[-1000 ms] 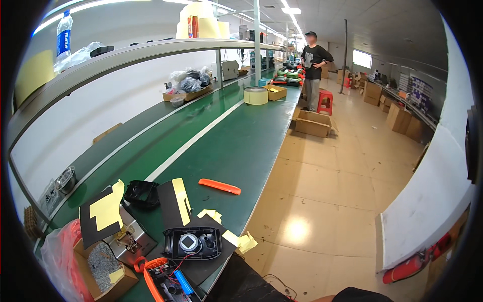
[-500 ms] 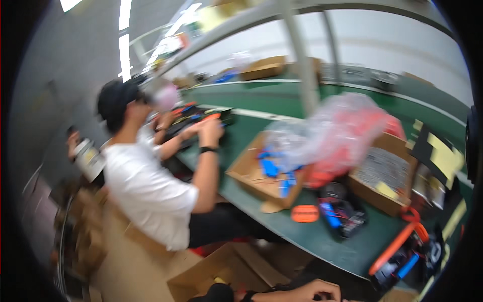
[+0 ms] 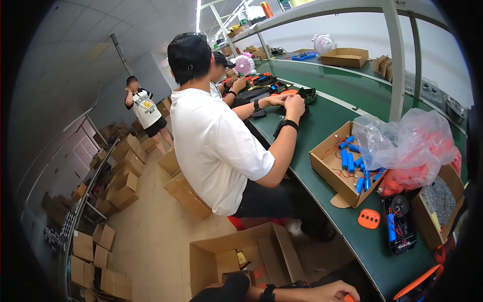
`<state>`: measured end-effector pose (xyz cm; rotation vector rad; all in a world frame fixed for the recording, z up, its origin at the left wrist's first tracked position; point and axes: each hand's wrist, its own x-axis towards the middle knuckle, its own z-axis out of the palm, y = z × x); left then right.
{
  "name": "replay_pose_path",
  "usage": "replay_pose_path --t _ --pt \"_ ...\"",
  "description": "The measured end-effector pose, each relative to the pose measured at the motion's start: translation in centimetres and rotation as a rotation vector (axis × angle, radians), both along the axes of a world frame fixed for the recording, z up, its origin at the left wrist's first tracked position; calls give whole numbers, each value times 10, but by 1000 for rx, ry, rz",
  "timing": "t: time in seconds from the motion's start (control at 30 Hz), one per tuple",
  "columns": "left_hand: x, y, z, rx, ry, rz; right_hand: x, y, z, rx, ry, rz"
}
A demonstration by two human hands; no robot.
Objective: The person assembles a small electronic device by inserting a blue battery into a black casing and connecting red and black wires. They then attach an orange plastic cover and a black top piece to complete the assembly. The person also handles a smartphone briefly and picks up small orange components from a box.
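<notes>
My left hand is at the lower edge, with a black band on its wrist. Its fingers curl closed around a small orange part, mostly cut off by the frame edge. My right hand is out of the picture. On the green bench nearby lies an opened black housing with a round speaker, a blue cylindrical battery and red wires inside. Left of it sits an orange cover with several holes. An orange and black device lies at the bench's near right, partly cut off.
A cardboard box holds several blue wired batteries. Behind the housing are a plastic bag with red parts and a box of grey pieces. A co-worker in white sits to the left. An open carton stands below the bench.
My view has swung left, so the bench things appear farther right and lower. A standing person in the background shows more fully. My left hand stays near the lower edge, with orange now visible at its fingers.
</notes>
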<state>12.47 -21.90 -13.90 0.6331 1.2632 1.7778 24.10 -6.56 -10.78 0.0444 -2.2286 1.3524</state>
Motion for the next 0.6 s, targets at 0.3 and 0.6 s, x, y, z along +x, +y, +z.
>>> replay_pose_path --t 0.3,0.6 --pt "0 -1 12 -10 -8 -29 1 -8 -2 -175 -141 -112" --pt "-5 21 60 -213 238 -71 27 2 13 -620 -163 -299"
